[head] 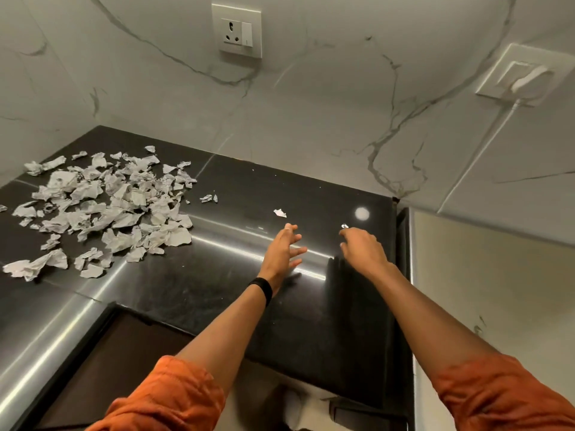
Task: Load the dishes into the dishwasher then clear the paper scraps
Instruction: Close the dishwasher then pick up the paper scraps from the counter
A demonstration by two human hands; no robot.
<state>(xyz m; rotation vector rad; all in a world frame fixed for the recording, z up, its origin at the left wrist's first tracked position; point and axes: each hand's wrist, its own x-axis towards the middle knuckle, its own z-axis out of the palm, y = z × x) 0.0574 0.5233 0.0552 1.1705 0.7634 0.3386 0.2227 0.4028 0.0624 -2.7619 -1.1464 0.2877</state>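
Status: no dishes or dishwasher in view, so I can't confirm step 1. This looks like the scrap-clearing step, and early in it. The main pile of paper scraps (105, 203) sits at the far left of the worktop (217, 290), well apart from both hands. 2 loose bits (209, 198) lie between the pile and the hands, and 1 white scrap (280, 213) lies just beyond the left hand (281, 248). Left hand: fingers spread and straight, holding nothing, tips near that white scrap, contact unclear. Right hand (362, 247): fingers curled, tips pinching what looks like a tiny scrap (343, 226), too small to be sure. Judgement: strays go first, and the bulk of the pile is left. Surface: black polished stone, glossy, with streaky glare and a round light reflection; flat paper is likely fiddly to pinch off it. Room: a corner with a white marble-look wall (311, 104), 1 socket (237, 31) above, a 2nd socket (525, 77) on the right with a white plug and cable.
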